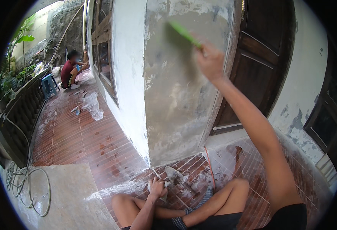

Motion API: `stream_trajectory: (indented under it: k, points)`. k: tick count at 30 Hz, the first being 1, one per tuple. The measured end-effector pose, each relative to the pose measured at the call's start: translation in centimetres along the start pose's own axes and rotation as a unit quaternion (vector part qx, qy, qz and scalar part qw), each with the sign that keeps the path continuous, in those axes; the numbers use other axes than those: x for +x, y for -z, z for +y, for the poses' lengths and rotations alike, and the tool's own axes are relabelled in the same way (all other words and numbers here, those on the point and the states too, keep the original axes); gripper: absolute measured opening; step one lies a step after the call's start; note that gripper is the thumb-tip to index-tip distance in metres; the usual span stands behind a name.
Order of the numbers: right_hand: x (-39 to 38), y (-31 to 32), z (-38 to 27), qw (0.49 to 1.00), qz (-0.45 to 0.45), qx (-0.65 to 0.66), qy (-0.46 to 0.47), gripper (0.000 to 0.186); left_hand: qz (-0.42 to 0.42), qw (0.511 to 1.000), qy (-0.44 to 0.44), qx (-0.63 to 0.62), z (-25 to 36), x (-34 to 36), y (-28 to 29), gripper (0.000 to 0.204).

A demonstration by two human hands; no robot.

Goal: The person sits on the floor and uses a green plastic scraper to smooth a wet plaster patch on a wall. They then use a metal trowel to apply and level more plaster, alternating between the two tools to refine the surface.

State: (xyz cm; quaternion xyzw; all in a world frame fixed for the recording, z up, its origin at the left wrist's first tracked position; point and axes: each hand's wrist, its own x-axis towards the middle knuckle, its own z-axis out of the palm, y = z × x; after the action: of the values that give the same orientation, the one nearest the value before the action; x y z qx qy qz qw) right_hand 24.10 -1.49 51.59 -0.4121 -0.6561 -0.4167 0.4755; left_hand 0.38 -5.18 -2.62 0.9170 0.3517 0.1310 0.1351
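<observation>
While you sit cross-legged on the red-brown tiled floor (72, 138), your right hand (210, 61) is raised, its grip closed around the handle of a bright green plastic tool (184, 33) whose blade runs up and left from that grip against the patchy grey plastered wall (176, 96). Your left hand (157, 188) rests low by your knee, closed on a pale, grey-smeared object beside a grey metal trowel (174, 174).
</observation>
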Motion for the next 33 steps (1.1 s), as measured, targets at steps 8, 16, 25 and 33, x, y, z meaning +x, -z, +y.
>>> stream_trajectory:
  k: [8,16,25,33]
  points:
    - [-7.9,-5.4,-2.9,0.992,-0.027,-0.089,0.084,0.058,0.022,1.000,-0.010,-0.002,-0.2,0.0,-0.6,0.041]
    - [-4.7,-1.9,-2.5,0.974,-0.046,0.023,0.221,0.043,-0.014,1.000,0.004,-0.013,-0.4,0.1,-0.5,0.042]
    - [-7.2,-3.9,-1.4,0.994,-0.010,-0.110,0.006,0.055,-0.011,1.000,0.003,-0.016,-0.4,0.2,-0.7,0.043]
    - [-10.3,-4.1,-7.2,0.973,-0.100,0.067,0.198,0.050,-0.005,1.000,0.003,-0.009,-0.4,0.0,-0.4,0.040]
